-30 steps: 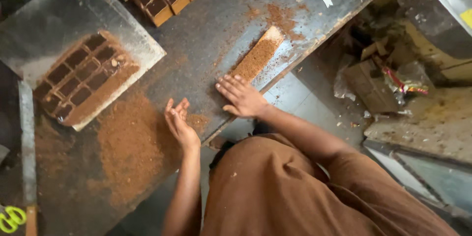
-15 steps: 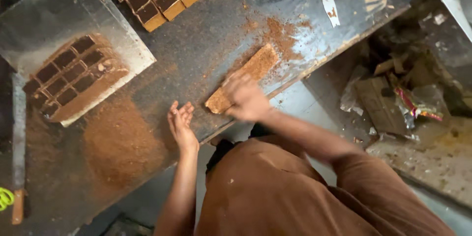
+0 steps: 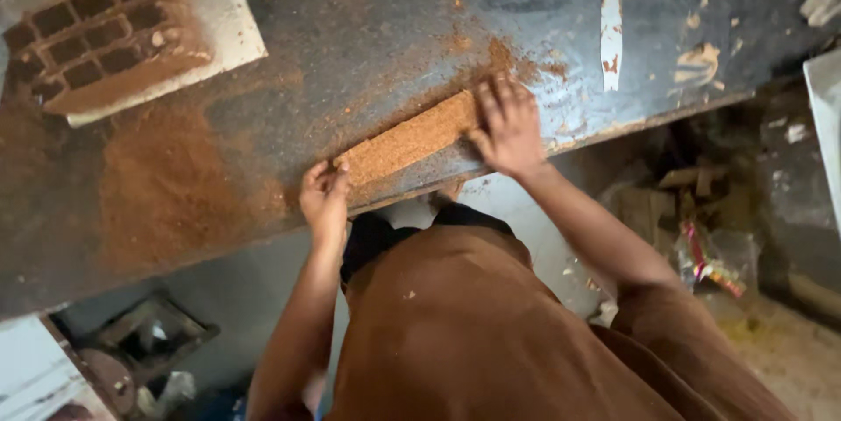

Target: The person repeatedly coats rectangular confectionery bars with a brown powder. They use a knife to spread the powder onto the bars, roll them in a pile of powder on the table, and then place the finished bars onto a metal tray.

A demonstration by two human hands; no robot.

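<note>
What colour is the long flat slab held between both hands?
Sandy brown, grainy slab, best seen in the head view.
</note>
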